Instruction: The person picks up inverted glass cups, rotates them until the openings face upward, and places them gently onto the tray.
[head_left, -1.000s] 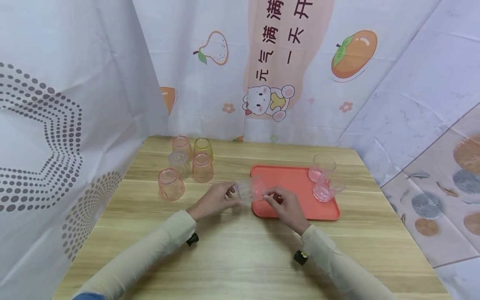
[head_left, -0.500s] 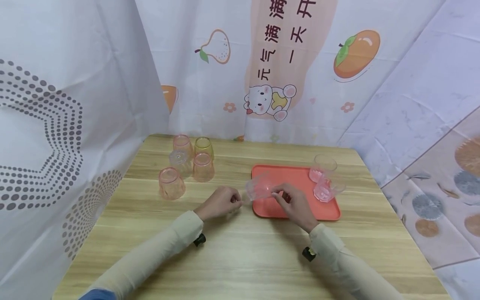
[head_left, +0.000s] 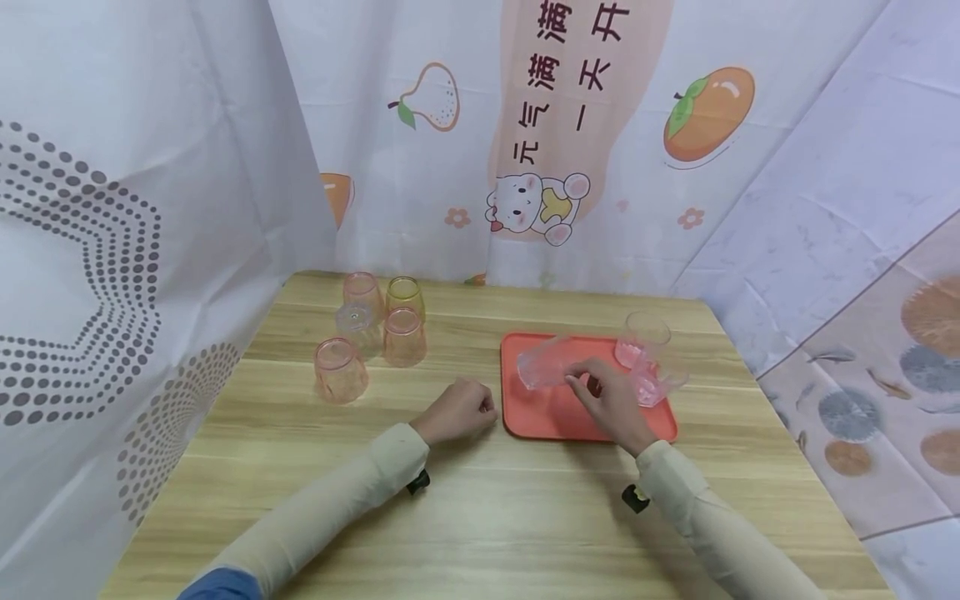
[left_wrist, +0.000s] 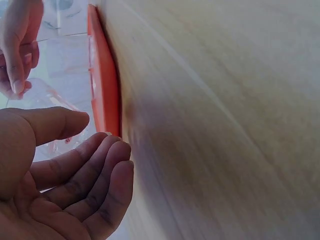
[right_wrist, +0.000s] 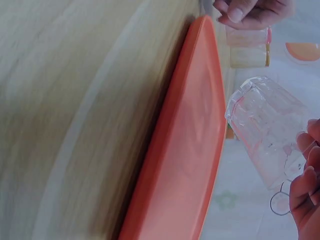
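Note:
A clear plastic cup (head_left: 540, 364) tilts over the left part of the red tray (head_left: 555, 421), its base toward the left. My right hand (head_left: 613, 400) pinches it near the rim; the right wrist view shows the cup (right_wrist: 267, 127) held clear of the tray by the fingertips. My left hand (head_left: 461, 410) hovers by the tray's left edge, fingers loosely curled and holding nothing, as the left wrist view shows the hand (left_wrist: 75, 175). Pinkish clear cups, one a cup (head_left: 643, 333) at the back and one a cup (head_left: 654, 382) in front, stand upright on the tray's right side.
At the table's left stand several upside-down cups: a pink cup (head_left: 341, 372) in front, an orange-pink cup (head_left: 405, 337), a clear cup (head_left: 358, 327), a yellow cup (head_left: 406, 293) and another pink cup (head_left: 363, 287). A printed curtain (head_left: 450, 167) hangs behind the wooden table (head_left: 487, 517).
My left hand has let go of the clear cup and drawn slightly right and down. My right hand has carried the cup rightward over the tray, tipping its base lower.

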